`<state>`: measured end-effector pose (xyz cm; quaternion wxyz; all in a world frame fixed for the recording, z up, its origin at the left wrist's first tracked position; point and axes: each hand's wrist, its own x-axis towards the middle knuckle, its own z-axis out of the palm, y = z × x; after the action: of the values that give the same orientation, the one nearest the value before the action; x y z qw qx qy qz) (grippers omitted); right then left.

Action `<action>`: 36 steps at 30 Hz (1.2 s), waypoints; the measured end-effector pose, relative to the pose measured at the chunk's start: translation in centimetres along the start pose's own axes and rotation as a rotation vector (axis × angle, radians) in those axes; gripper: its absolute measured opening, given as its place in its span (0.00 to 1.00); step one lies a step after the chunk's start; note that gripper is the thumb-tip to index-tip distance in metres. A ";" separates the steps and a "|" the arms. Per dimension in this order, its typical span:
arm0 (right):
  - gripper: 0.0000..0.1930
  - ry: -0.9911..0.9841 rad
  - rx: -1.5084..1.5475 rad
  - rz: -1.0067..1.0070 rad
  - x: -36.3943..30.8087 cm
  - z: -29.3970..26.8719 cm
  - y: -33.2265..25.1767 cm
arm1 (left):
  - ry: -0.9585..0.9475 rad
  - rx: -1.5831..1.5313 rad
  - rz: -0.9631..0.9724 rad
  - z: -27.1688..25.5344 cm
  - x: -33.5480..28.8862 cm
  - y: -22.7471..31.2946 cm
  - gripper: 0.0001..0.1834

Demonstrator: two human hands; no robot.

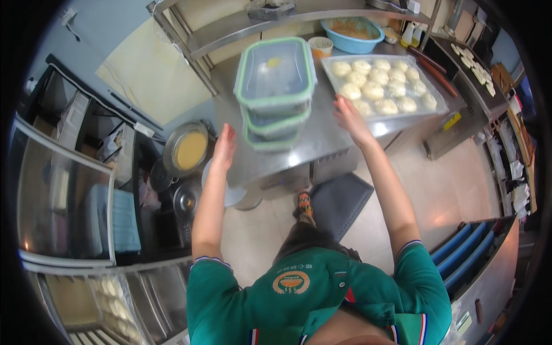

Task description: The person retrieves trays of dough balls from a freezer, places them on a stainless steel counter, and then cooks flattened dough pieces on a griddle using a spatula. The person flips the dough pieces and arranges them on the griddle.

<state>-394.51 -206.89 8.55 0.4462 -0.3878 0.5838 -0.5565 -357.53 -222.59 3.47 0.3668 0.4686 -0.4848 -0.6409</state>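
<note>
A stack of clear lidded food containers with green rims stands on the steel worktable. To the left of the stack my left hand is raised with its fingers stretched out, holding nothing. On the other side, my right hand is held apart from the stack, fingers extended and nothing in them. It is close to the near left corner of a tray of round dough balls, which look covered with clear film.
Behind the tray stands a blue basin with brown contents, beside a small tub. A steel shelf runs above the table's back. At left is a pan of yellow liquid; a dark mat lies on the floor.
</note>
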 end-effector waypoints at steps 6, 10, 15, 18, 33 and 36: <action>0.48 -0.292 0.453 0.271 17.9 3.1 -2.2 | -0.017 -0.203 -0.231 2.0 13.6 4.0 0.46; 0.50 -0.389 0.504 0.141 17.1 6.3 -0.4 | -0.120 -0.243 -0.093 3.2 16.5 5.1 0.44; 0.46 -0.240 0.191 -0.022 11.9 10.0 2.6 | -0.053 -0.251 -0.151 0.0 14.8 4.8 0.40; 0.45 -0.138 0.215 0.009 10.8 10.7 3.2 | 0.020 -0.254 -0.163 -2.9 13.2 3.4 0.38; 0.53 -0.145 0.502 0.440 16.9 12.1 6.0 | 0.293 -0.279 -0.188 -11.2 7.0 -0.4 0.27; 0.52 -0.245 0.545 0.398 21.5 13.4 5.1 | 0.255 -0.262 -0.195 -11.7 12.5 0.6 0.25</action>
<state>-388.00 -230.93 1.77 0.6995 -0.1970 0.4202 -0.5434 -349.96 -237.55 -0.10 0.4193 0.5392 -0.2992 -0.6663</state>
